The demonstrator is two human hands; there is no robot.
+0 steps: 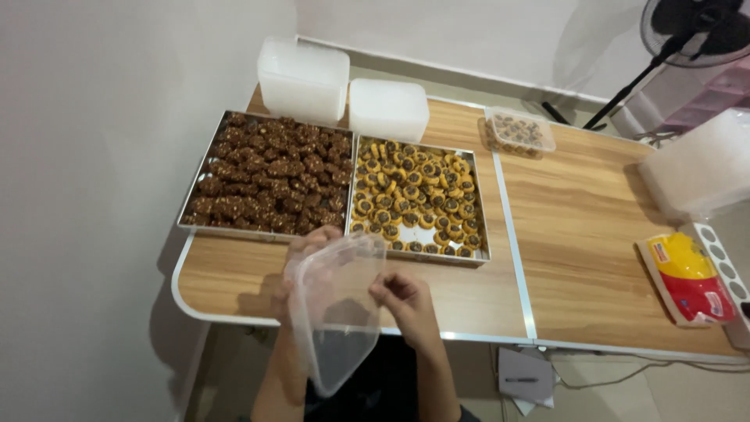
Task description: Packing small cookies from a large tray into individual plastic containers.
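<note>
1. left hand (301, 258): mostly hidden behind a clear plastic container (334, 309), fingers wrapped on its far edge, gripping it.
2. right hand (405, 301): fingers curled, pinching the container's near rim.
3. clear plastic container: empty, tilted, held over the table's front edge.
4. wooden table (578, 227): pale trim, two joined panels.
5. left metal tray (269, 173): dark brown cookies, just beyond the hands.
6. right metal tray (418, 199): yellow cookies with dark centres, touching the first.
7. stacked white tubs (305, 78): behind the trays.
8. filled lidded tub (518, 131): further right.
9. yellow-red packet (687, 277): far right.
</note>
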